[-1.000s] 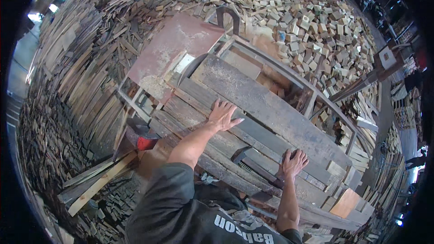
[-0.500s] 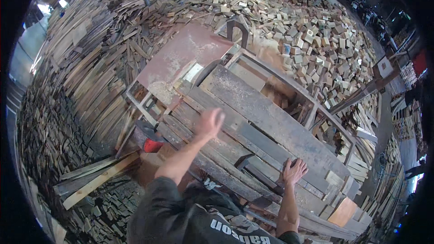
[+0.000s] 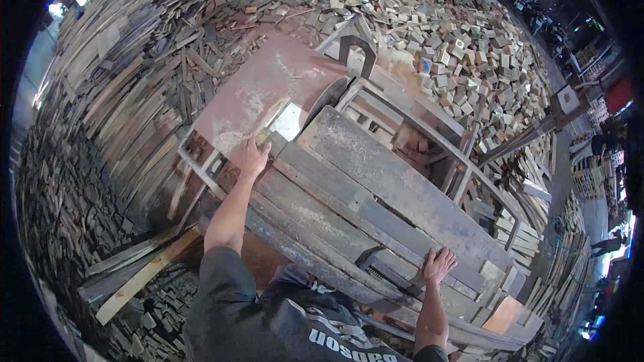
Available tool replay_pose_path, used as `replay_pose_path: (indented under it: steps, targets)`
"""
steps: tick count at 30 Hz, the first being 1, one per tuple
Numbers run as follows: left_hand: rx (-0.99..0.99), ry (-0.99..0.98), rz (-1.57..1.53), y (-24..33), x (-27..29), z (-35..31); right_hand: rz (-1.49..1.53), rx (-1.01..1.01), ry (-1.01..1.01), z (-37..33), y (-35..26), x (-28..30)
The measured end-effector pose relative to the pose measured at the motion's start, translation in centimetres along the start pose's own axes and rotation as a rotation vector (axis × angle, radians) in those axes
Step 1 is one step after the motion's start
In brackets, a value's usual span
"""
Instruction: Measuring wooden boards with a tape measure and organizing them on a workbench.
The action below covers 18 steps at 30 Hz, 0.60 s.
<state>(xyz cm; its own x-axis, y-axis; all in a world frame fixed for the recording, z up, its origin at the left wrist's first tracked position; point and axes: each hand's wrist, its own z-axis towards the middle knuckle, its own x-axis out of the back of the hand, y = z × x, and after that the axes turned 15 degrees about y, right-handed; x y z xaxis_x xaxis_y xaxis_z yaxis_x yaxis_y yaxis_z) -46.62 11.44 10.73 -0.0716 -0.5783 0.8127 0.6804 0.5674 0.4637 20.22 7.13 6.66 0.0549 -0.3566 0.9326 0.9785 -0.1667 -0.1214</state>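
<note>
- Reaching forward, the left hand [image 3: 249,158] lays loosely curled fingers on a small wood block [image 3: 263,138], apparently not yet gripped, at the rusty saw table [image 3: 258,94] edge.
- Right hand [image 3: 438,265] lies flat, fingers spread, on stacked planks [image 3: 376,188] nearer the body.
- Judged step: picking up the block; closing the fingers comes next.

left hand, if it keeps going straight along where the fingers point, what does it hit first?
The left hand points up and slightly right, at the near edge of the reddish metal plate. A small pale wood piece lies at its fingertips, so probably that first, then the plate. Depth is unclear.
</note>
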Motion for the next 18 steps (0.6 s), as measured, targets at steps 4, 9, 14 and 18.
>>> replay_pose_path:
  steps: [4, 9, 14, 18]
  targets:
    - [0.061, -0.125, 0.044, 6.7, 0.4, 1.9, -0.070, -0.100, -0.095, -0.1, 2.3, 0.2]
    - [-0.025, -0.232, -0.172, 1.2, -0.2, 2.3, -0.033, -0.039, -0.140, 0.3, -0.2, -0.5]
    - [0.165, -0.169, -0.055, 7.1, 2.3, 0.3, -0.029, -0.115, -0.078, -0.5, 1.8, 1.7]
    - [0.404, -0.106, -0.151, 2.6, 0.4, 2.3, 0.042, -0.122, -0.084, 0.0, 1.0, 2.0]
